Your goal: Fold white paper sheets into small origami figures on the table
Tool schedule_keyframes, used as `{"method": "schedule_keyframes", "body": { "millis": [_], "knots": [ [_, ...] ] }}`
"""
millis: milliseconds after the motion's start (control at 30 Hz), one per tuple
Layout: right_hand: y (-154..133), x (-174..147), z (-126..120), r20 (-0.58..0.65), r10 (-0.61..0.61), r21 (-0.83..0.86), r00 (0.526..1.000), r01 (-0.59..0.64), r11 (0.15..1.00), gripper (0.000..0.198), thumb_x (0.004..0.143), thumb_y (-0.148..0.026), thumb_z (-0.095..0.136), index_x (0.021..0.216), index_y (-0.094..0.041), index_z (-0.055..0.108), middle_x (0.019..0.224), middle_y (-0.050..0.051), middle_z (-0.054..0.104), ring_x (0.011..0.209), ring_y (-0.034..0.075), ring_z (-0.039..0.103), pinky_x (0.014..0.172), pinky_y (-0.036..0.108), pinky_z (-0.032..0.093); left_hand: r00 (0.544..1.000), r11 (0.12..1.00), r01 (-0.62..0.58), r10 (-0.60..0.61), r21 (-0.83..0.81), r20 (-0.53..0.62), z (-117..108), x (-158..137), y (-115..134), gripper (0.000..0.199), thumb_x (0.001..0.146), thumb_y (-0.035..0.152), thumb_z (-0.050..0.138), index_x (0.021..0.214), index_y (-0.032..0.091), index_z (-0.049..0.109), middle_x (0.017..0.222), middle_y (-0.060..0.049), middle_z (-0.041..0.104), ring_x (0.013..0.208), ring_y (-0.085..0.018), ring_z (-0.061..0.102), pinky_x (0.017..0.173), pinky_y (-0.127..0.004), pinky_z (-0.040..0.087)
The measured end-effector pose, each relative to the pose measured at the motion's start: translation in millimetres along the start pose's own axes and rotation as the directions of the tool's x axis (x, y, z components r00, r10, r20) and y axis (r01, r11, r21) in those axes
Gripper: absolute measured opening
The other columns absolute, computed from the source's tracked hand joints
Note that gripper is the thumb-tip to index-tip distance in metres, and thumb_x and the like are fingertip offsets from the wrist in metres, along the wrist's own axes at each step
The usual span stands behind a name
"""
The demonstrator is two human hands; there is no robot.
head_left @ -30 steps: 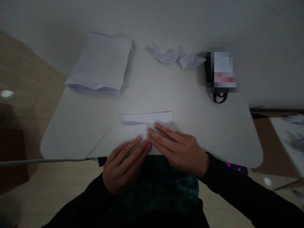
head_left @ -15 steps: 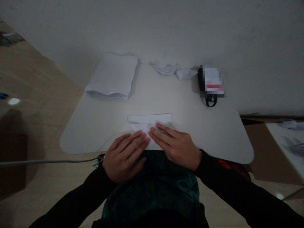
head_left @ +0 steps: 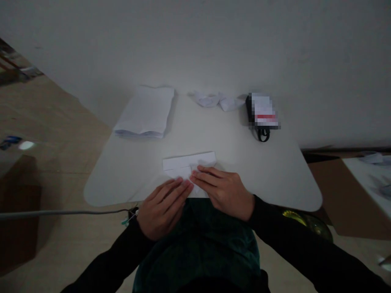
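Note:
A folded sheet of white paper [head_left: 189, 160] lies at the near edge of the white table [head_left: 262, 171], with a flat strip along its far side. My left hand [head_left: 163, 207] rests its outstretched fingertips on the near part of the paper. From the right, my right hand [head_left: 227, 189] lays its fingers on the paper's middle, over a folded flap. The fingertips of both hands almost meet. Both thumbs are hidden, and the hands cover the lower corners of the sheet.
A stack of white paper [head_left: 146, 112] lies at the back left. Two folded paper shapes [head_left: 218, 100] sit at the back middle. Right of them is a blurred-out box-like thing [head_left: 263, 110] with a black loop. A wall stands behind; a cardboard box [head_left: 345, 195] is at the right.
The view has tilted slightly. My left fingers have drawn closer together, its thumb tucked out of sight. A flap edge now shows more clearly by my right fingertips.

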State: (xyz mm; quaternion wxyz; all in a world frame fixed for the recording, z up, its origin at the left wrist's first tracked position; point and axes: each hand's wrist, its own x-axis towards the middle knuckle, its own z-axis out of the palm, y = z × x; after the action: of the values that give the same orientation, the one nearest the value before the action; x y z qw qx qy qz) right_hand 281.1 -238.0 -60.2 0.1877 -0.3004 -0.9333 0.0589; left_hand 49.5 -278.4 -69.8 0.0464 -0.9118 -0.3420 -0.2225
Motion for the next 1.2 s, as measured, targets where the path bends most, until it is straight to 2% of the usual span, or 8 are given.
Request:
{"method": "schedule_keyframes", "body": {
  "millis": [133, 333, 600, 767, 933, 1200],
  "knots": [
    [0.4, -0.3, 0.6, 0.004, 0.001, -0.005, 1.0, -0.001, 1.0, 0.041, 0.089, -0.01, 0.048, 0.129, -0.014, 0.053, 0.13, 0.005, 0.06, 0.127, 0.022, 0.047, 0.098, 0.036, 0.05, 1.0, 0.998, 0.028, -0.027, -0.062, 0.013, 5.3, -4.1, 4.4, 0.053, 0.084, 0.007, 0.051, 0.135, 0.016, 0.047, 0.128, -0.007, 0.061, 0.127, -0.027, 0.046, 0.102, -0.046, 0.043],
    [-0.2, -0.3, 0.5, 0.008, -0.009, -0.036, 1.0, 0.01, 0.999, 0.042, 0.088, -0.008, 0.047, 0.129, -0.013, 0.053, 0.131, 0.005, 0.06, 0.126, 0.022, 0.048, 0.097, 0.035, 0.05, 0.994, 0.998, 0.031, -0.025, -0.062, 0.103, -3.6, -4.2, 1.5, 0.052, 0.086, 0.011, 0.046, 0.138, 0.02, 0.045, 0.13, -0.005, 0.06, 0.13, -0.028, 0.042, 0.106, -0.053, 0.035],
    [-2.1, 2.3, -2.5, -0.011, 0.026, -0.019, 1.0, -0.026, 0.999, 0.037, 0.091, -0.012, 0.047, 0.127, -0.015, 0.055, 0.127, 0.004, 0.063, 0.122, 0.02, 0.052, 0.091, 0.034, 0.053, 0.984, 0.998, -0.001, 0.011, -0.056, 0.178, -8.1, -5.8, -3.3, 0.054, 0.087, 0.012, 0.047, 0.139, 0.023, 0.043, 0.136, -0.003, 0.055, 0.133, -0.026, 0.039, 0.112, -0.051, 0.028],
    [-1.8, 2.1, -2.0, -0.016, 0.029, 0.008, 0.999, -0.029, 1.0, 0.037, 0.092, -0.012, 0.048, 0.128, -0.015, 0.055, 0.127, 0.006, 0.062, 0.123, 0.02, 0.051, 0.093, 0.036, 0.052, 0.98, 0.998, -0.006, 0.018, -0.06, 0.199, -12.2, -6.1, -4.1, 0.056, 0.086, 0.012, 0.048, 0.14, 0.024, 0.042, 0.138, -0.002, 0.053, 0.137, -0.025, 0.035, 0.115, -0.05, 0.023],
    [-1.8, 2.0, -1.1, -0.009, 0.035, 0.028, 0.999, -0.035, 0.999, 0.038, 0.09, -0.012, 0.05, 0.128, -0.015, 0.055, 0.129, 0.006, 0.061, 0.125, 0.02, 0.05, 0.097, 0.036, 0.05, 0.967, 0.998, -0.011, 0.028, -0.068, 0.252, -17.2, -4.4, -6.3, 0.061, 0.084, 0.004, 0.042, 0.14, 0.027, 0.042, 0.139, 0.0, 0.052, 0.138, -0.024, 0.033, 0.116, -0.049, 0.023],
    [0.3, 1.2, -0.6, 0.016, 0.066, 0.081, 0.998, -0.067, 0.994, 0.036, 0.091, -0.013, 0.051, 0.127, -0.016, 0.056, 0.132, 0.005, 0.059, 0.126, 0.02, 0.049, 0.099, 0.035, 0.049, 0.975, 0.99, 0.044, -0.013, -0.136, 0.222, -17.5, -2.2, -5.3, 0.061, 0.083, -0.001, 0.036, 0.136, 0.028, 0.047, 0.136, 0.0, 0.056, 0.135, -0.024, 0.039, 0.113, -0.05, 0.028]
  ]
}}
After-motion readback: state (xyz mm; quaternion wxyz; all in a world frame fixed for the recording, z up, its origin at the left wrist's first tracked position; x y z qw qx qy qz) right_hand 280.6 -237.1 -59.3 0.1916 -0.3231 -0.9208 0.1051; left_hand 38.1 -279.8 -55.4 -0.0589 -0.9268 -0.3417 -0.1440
